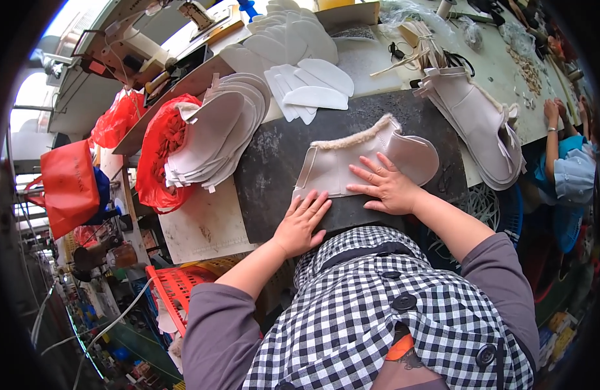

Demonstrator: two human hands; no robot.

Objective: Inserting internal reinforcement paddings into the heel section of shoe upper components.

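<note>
A pale grey boot upper point(355, 162) with a fleece-trimmed edge lies flat on a dark board point(267, 188) in front of me. My left hand point(303, 222) rests at its lower left corner, fingers stretched out, the tips touching the material. Across its lower middle lies my right hand point(392, 184), flat with the fingers spread. Neither hand grips anything. To the left leans a stack of similar grey pieces point(217, 130) against a red plastic bag point(162, 156). More fleece-edged boot uppers point(472, 120) are piled to the right of the board.
White sole-shaped sheets point(310, 84) lie beyond the board, with a larger heap behind them. A sewing machine point(128, 49) stands at the far left. Near my left arm is a red basket point(173, 292). Another person's hand point(551, 112) shows at the far right.
</note>
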